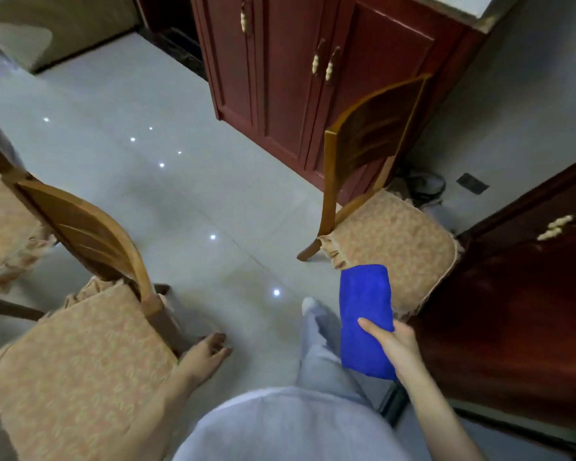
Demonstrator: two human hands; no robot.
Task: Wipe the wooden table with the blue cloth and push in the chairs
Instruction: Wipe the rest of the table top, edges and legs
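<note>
A folded blue cloth [364, 317] hangs in front of me, and my right hand [391, 347] grips its lower part with the thumb across it. My left hand [207, 354] is low beside the rear corner of a wooden chair [90, 227] with a tan patterned cushion; its fingers are loosely bent and hold nothing. A second wooden chair [373, 131] with the same cushion stands ahead on the right, just past the cloth. No table top is in view.
A dark red cabinet [280, 78] with brass handles stands at the back, another red cabinet [519, 294] at the right. Part of a third cushioned chair [0, 221] shows at the left edge. A glossy tiled floor [180, 181] lies between the chairs. My grey trousers and foot are below.
</note>
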